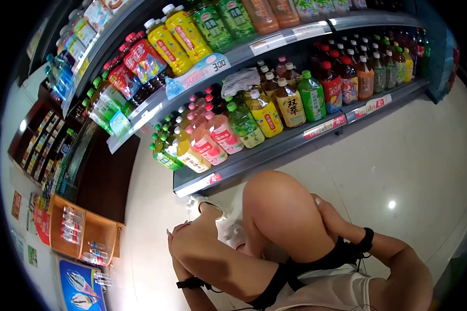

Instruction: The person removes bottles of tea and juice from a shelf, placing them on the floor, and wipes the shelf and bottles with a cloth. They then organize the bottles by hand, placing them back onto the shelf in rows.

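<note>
My left hand (177, 234) rests against the outer side of my left knee, its fingertips showing at the knee's edge and nothing seen in it. On the outer side of my right thigh lies my right hand (331, 215), its fingers partly hidden behind the leg. Both wrists wear black bands. Ahead of my knees is the bottom shelf (233, 165) with rows of drink bottles, among them a pink-labelled bottle (207, 145), a yellow bottle (266, 116) and a green bottle (312, 97). A crumpled grey cloth (240, 83) lies over some bottle tops.
An upper shelf (290, 35) holds more bottles and juts out above the lower one. At the left stand a wooden cabinet (117, 241) with bottles and a blue ice-cream poster (82, 287). Shiny floor tiles (394, 155) extend to the right.
</note>
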A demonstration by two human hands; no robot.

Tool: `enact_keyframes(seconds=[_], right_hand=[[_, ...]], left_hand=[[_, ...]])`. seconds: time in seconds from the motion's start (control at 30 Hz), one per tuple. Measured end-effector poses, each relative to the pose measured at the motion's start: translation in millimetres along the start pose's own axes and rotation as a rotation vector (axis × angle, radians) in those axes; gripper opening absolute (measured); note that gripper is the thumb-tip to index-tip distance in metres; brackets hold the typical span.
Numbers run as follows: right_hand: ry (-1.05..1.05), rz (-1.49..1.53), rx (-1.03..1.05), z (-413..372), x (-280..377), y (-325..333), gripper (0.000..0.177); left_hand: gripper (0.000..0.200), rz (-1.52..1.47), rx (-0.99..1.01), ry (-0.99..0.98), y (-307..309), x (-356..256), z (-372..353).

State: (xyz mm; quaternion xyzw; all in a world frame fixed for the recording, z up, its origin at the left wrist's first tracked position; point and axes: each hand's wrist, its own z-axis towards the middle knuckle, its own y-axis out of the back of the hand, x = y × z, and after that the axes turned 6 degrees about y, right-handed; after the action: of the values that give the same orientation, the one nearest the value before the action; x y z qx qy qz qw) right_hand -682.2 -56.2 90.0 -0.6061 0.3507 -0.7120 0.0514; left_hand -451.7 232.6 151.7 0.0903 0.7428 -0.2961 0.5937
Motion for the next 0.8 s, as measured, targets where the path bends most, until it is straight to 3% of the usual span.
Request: enact_keyframes(seconds=[0.1,0.2,0.53,0.6,0.7,0.77,0.8], right_hand=[[0.425,-0.844,0.011,-18,-24,8,0.074],[0.461,-0.872,0.066,-19,-19,0,0.089],[0.537,-1.144,0.026,9,-12,3,0.1],[0.512,-1.143,-0.013,14,-14,5,0.1],[0.433,-1.18,-0.098,23,-20,6,0.099],[0.421,-1.263,-0.148,29,-27,10,0.098],[0.443,-1.325,-0.168,32,-34,12,0.097]], left_hand=[[0.046,0.042,0.027,-0.002,5,4,7],[0.045,0.051,0.003,0.002,7,7,9],[0.042,0.216,-0.223,-0.046,53,17,-6],[0.041,0.422,-0.28,-0.161,64,18,-8],[0.044,1.205,-0.327,-0.464,66,26,-8],[0.044,1.315,-0.27,-0.545,49,22,3],[0.044,1.243,-0.165,-0.494,36,23,11]])
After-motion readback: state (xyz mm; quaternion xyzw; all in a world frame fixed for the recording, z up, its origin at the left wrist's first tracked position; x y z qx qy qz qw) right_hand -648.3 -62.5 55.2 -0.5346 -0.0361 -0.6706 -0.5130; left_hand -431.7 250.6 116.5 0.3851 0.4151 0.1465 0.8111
